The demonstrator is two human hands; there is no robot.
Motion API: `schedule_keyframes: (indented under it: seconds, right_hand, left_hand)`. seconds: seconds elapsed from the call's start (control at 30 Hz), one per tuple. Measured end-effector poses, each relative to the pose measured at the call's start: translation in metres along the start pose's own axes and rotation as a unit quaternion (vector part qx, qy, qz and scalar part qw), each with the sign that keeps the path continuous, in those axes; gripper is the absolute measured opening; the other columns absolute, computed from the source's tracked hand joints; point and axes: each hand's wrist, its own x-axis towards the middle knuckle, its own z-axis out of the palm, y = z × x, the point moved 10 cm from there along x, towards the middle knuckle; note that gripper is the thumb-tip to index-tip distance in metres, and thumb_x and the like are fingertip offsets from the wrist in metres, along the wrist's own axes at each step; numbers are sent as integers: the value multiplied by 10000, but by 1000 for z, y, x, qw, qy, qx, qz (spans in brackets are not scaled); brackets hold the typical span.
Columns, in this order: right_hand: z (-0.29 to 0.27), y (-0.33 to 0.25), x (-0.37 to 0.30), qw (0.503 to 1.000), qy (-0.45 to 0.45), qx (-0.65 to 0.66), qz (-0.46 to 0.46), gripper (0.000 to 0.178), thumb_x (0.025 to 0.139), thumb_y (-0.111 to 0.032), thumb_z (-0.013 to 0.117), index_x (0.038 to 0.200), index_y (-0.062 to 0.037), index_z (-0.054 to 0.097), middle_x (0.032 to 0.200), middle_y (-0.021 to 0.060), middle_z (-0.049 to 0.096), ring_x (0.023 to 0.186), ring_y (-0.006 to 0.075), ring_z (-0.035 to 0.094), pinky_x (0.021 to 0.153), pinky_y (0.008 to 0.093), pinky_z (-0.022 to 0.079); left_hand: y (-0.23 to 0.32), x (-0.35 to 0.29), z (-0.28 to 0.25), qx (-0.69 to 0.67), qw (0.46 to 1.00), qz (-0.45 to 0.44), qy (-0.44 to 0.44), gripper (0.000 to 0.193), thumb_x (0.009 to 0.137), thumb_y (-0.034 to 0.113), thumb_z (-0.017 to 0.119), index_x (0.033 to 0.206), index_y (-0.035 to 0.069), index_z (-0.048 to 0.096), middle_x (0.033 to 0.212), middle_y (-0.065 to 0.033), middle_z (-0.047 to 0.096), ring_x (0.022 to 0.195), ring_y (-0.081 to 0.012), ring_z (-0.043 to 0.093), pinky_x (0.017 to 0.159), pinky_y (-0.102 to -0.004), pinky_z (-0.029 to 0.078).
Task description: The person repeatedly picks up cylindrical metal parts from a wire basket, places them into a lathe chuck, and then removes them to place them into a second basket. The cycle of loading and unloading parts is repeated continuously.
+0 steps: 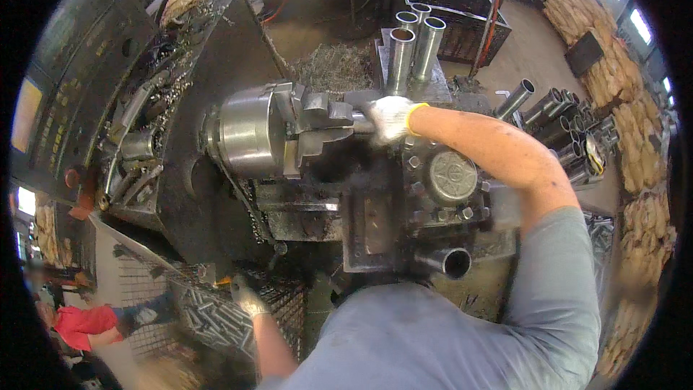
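My right hand (393, 118), in a white glove with a yellow cuff, is closed around a short metal tube (363, 123) at the jaws of the lathe chuck (253, 130). Most of that tube is hidden by the glove and the jaws. Below my right forearm sits the tool post (452, 177) with its round cap and bolts. My left hand (247, 299), also gloved, is low on the left beside a wire basket (292, 310). Its fingers are too small and dark to show whether they hold anything.
Several steel tubes (401, 61) stand upright behind the tool post. One tube (455, 263) lies near my body. More tubes (570, 130) are gathered at the right. A person in red (83, 326) is at the lower left. Metal shavings (332, 65) lie behind the chuck.
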Motion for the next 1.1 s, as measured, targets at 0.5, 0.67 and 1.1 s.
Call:
schedule_keyframes:
  seconds: [0.5, 0.67, 1.1]
  right_hand:
    - [52, 41, 50, 996, -61, 31, 65, 940, 637, -369, 903, 1419, -54, 485, 1195, 220, 712, 1063, 324, 702, 925, 437, 561]
    - [60, 40, 51, 979, -155, 87, 97, 969, 646, -400, 900, 1468, -50, 524, 1127, 195, 757, 989, 306, 744, 840, 426, 592]
    - [3, -6, 30, 999, -41, -10, 8, 631, 693, -530, 837, 1056, -18, 765, 996, 207, 777, 894, 345, 754, 786, 468, 581]
  left_hand:
    - [33, -8, -25, -264, 945, -172, -90, 500, 1061, 601, 426, 821, 182, 554, 675, 0, 518, 595, -202, 458, 551, -348, 358]
    - [41, -6, -23, -249, 931, -251, -88, 462, 1053, 556, 469, 788, 200, 599, 576, 43, 495, 497, -162, 463, 448, -339, 370]
    - [12, 37, -39, -245, 931, -186, -198, 214, 1082, 276, 517, 1105, 85, 611, 1003, -37, 646, 852, -215, 600, 738, -407, 526]
